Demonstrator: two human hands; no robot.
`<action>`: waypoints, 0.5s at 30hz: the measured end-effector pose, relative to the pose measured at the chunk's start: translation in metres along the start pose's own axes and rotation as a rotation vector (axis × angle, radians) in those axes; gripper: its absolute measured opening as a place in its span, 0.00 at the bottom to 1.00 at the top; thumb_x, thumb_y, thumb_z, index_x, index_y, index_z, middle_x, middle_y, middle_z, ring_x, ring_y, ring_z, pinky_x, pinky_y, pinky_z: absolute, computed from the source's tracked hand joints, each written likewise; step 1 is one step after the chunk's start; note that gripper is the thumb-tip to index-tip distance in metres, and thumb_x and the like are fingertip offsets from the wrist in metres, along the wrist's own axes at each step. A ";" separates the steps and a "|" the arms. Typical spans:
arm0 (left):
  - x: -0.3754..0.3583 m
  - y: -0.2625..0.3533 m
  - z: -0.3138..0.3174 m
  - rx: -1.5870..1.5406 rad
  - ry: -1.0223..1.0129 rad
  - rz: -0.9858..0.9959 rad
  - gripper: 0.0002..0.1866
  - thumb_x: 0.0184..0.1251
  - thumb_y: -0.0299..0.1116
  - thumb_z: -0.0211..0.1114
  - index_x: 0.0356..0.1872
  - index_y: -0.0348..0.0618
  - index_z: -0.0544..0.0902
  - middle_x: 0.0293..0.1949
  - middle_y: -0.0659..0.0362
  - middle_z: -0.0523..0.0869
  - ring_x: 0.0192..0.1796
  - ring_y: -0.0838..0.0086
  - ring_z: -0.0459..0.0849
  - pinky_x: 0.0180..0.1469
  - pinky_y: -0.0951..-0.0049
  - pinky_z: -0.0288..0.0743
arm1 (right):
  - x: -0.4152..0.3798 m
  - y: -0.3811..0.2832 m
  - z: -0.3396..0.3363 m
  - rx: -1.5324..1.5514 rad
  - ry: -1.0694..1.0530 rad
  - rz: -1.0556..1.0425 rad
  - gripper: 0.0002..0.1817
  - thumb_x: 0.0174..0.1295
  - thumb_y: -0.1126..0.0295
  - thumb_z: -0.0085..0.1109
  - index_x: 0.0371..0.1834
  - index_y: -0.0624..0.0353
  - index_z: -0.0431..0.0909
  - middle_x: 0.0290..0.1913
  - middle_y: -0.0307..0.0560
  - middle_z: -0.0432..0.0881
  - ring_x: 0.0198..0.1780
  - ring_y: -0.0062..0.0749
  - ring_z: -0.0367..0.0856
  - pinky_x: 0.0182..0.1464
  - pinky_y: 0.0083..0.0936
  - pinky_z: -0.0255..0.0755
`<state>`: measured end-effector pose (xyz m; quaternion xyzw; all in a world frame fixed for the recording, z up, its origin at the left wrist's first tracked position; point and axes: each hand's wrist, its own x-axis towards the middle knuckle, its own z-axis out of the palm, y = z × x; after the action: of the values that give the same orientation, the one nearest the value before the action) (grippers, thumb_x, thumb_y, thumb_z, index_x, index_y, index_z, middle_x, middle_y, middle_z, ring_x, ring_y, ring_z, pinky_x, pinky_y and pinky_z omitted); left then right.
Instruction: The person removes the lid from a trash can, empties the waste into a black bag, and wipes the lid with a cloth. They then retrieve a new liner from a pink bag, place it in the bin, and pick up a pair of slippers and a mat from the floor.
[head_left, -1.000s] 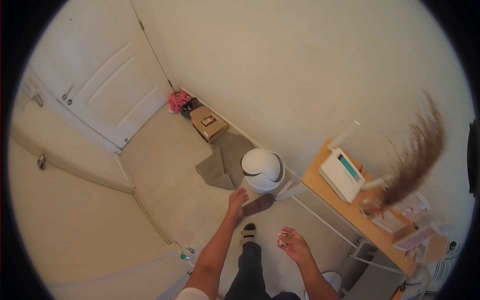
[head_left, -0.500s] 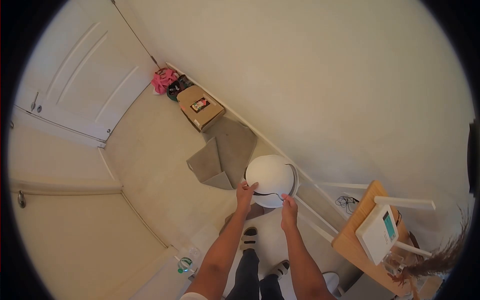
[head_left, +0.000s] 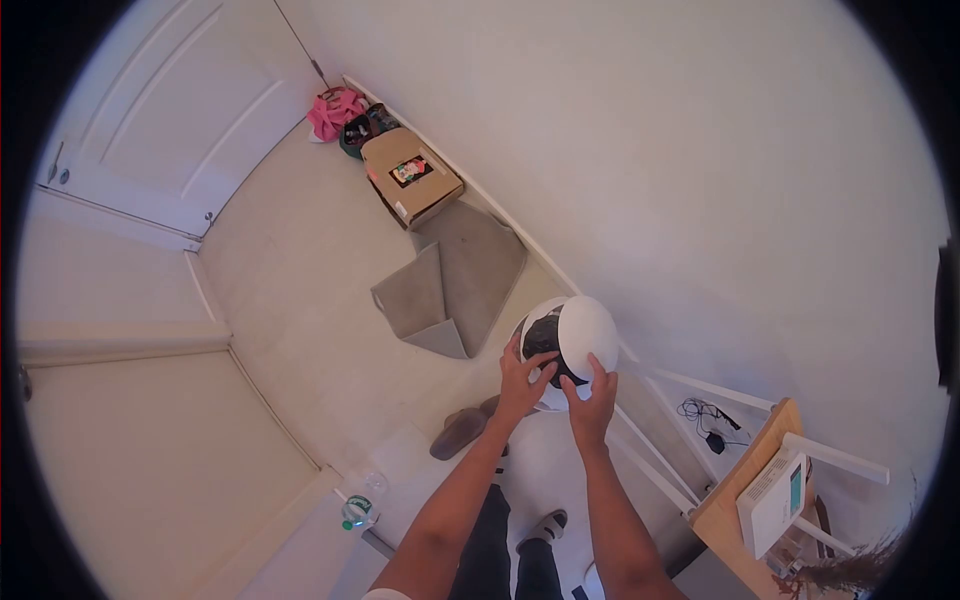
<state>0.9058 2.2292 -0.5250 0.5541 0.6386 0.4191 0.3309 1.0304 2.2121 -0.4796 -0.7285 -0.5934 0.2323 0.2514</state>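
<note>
A round white bin [head_left: 551, 402] stands on the floor by the wall. Its domed white lid [head_left: 590, 332] is tipped to the right, and a black bin bag [head_left: 543, 338] shows in the gap. My left hand [head_left: 520, 385] is at the left side of the opening, its thumb and fingers closed on the bag's edge. My right hand [head_left: 593, 408] grips the lid's near edge, fingers on the white dome and thumb against the black bag. The inside of the bin is hidden.
A folded grey mat [head_left: 475, 270] and a cardboard box [head_left: 412, 175] lie along the wall. Brown slippers [head_left: 462, 432] rest near my feet. A plastic bottle [head_left: 358, 510] is at lower left. On the right stands a wooden-topped table [head_left: 735, 510] with a white device [head_left: 772, 502].
The lid has tipped to the right, uncovering more of the black bag. My hands have moved onto the opening and the lid. The view has shifted slightly.
</note>
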 end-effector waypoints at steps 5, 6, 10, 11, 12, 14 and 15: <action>0.003 -0.030 0.016 0.033 -0.092 -0.202 0.13 0.47 0.34 0.70 0.38 0.50 0.86 0.57 0.41 0.69 0.58 0.50 0.69 0.55 0.58 0.68 | 0.012 0.018 0.010 0.166 0.267 0.040 0.45 0.44 0.63 0.72 0.67 0.53 0.59 0.45 0.53 0.67 0.45 0.45 0.69 0.46 0.36 0.65; 0.003 -0.029 0.013 0.031 -0.132 -0.231 0.17 0.47 0.36 0.71 0.42 0.50 0.84 0.56 0.39 0.69 0.59 0.49 0.68 0.55 0.58 0.68 | 0.013 0.022 0.009 0.165 0.267 0.044 0.45 0.44 0.63 0.72 0.67 0.53 0.59 0.45 0.53 0.67 0.45 0.45 0.69 0.46 0.36 0.65; -0.010 -0.006 0.018 0.013 -0.126 -0.400 0.34 0.45 0.39 0.72 0.58 0.54 0.72 0.55 0.36 0.68 0.62 0.44 0.66 0.58 0.54 0.67 | 0.016 0.017 0.001 -0.012 0.087 0.197 0.45 0.48 0.62 0.69 0.70 0.53 0.54 0.43 0.52 0.66 0.44 0.46 0.70 0.47 0.35 0.65; -0.017 -0.008 0.027 0.017 -0.129 -0.401 0.34 0.45 0.39 0.72 0.58 0.54 0.72 0.55 0.36 0.68 0.62 0.44 0.66 0.58 0.54 0.67 | 0.015 0.015 -0.001 -0.040 0.027 0.175 0.43 0.51 0.62 0.67 0.70 0.55 0.53 0.41 0.50 0.66 0.43 0.44 0.70 0.47 0.35 0.65; -0.021 -0.012 0.038 -0.013 -0.103 -0.419 0.37 0.46 0.38 0.71 0.61 0.57 0.67 0.59 0.34 0.62 0.62 0.41 0.65 0.59 0.54 0.66 | 0.015 0.017 0.000 -0.037 0.027 0.178 0.43 0.51 0.62 0.67 0.70 0.55 0.53 0.41 0.50 0.66 0.43 0.44 0.70 0.47 0.35 0.65; -0.025 -0.012 0.050 -0.046 -0.084 -0.433 0.40 0.47 0.38 0.70 0.64 0.60 0.62 0.63 0.32 0.55 0.62 0.38 0.65 0.60 0.54 0.66 | 0.017 0.023 -0.002 -0.069 0.125 0.107 0.35 0.58 0.68 0.58 0.69 0.56 0.56 0.36 0.49 0.66 0.37 0.41 0.70 0.41 0.32 0.66; -0.025 -0.007 0.053 -0.048 -0.084 -0.456 0.39 0.48 0.38 0.69 0.65 0.61 0.62 0.64 0.29 0.52 0.64 0.35 0.60 0.61 0.54 0.64 | 0.017 0.026 -0.005 -0.071 0.129 0.108 0.35 0.58 0.68 0.58 0.69 0.56 0.56 0.36 0.49 0.66 0.37 0.41 0.70 0.41 0.32 0.66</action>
<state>0.9540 2.2137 -0.5550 0.4044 0.7227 0.3254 0.4564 1.0565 2.2242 -0.4929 -0.7813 -0.5438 0.1767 0.2501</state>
